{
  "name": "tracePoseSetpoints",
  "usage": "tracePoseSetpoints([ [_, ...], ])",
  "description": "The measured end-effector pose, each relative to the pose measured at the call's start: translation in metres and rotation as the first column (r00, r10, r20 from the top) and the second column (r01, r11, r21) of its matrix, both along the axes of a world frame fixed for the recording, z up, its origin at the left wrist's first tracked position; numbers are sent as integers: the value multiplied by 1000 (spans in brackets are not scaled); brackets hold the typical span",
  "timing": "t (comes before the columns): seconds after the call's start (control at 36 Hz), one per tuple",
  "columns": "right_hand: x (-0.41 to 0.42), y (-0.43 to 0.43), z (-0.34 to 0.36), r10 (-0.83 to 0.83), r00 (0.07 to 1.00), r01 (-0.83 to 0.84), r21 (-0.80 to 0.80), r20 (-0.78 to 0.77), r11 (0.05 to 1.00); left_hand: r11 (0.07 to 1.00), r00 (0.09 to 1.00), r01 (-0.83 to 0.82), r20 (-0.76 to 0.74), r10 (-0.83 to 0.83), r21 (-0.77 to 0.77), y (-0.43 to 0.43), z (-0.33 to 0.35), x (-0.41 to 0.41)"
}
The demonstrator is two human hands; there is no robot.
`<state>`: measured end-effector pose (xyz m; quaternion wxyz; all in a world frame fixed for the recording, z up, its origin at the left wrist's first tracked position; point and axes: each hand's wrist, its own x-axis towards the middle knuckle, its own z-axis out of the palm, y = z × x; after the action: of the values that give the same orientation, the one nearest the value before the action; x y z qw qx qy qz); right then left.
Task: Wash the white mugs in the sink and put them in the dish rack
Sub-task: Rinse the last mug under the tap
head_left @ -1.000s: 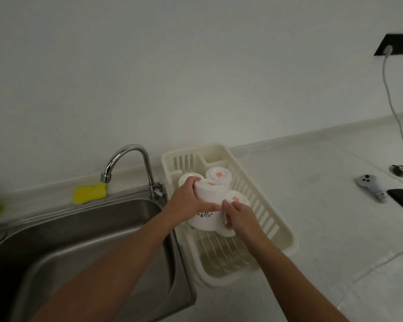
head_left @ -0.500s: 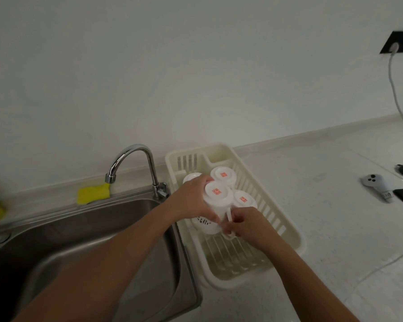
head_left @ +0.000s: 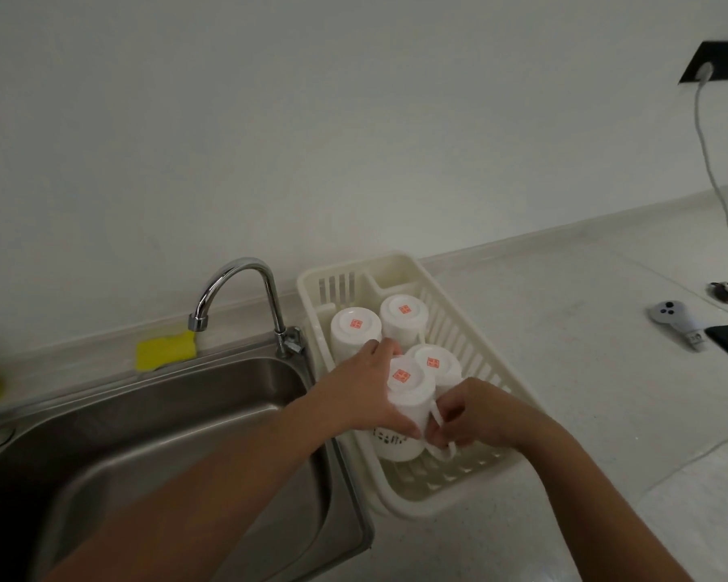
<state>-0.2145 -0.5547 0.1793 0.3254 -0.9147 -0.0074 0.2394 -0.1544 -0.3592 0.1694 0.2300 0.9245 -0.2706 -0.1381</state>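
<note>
Clasping the upturned mug [head_left: 408, 403] in the dish rack [head_left: 452, 504] — left hand [head_left: 362, 392] wraps it, right hand [head_left: 475, 413] apparently pinches its handle [head_left: 447, 452].

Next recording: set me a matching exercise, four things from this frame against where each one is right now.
Things
1. yellow sponge
2. held mug
3. faucet
4. black socket

Places
A. on the wall, with a cable plugged in
B. upside down in the dish rack, held by the left hand and the right hand
C. behind the sink, left of the faucet
D. at the sink's back right corner

Pairs: 1-C, 2-B, 3-D, 4-A
</note>
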Motion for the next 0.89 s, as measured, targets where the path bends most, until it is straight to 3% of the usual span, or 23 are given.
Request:
tracePoseSetpoints([
  [0.17, 1, -1, -8, 46, 994, -50, -38, -104, 998, 996, 999, 40, 32, -43, 84, -5, -13, -16],
  [0.56, 16, 19, -36, 72, 995, -95, -355, -76, 930, 975, 997, -19, 78, 2, 220, -14, -30, -13],
  [0.89, 27, 27, -43, 3, 995, -33, -295, -101, 955, 956, 999, -14, 34, 4, 294, -11, -20, 4],
])
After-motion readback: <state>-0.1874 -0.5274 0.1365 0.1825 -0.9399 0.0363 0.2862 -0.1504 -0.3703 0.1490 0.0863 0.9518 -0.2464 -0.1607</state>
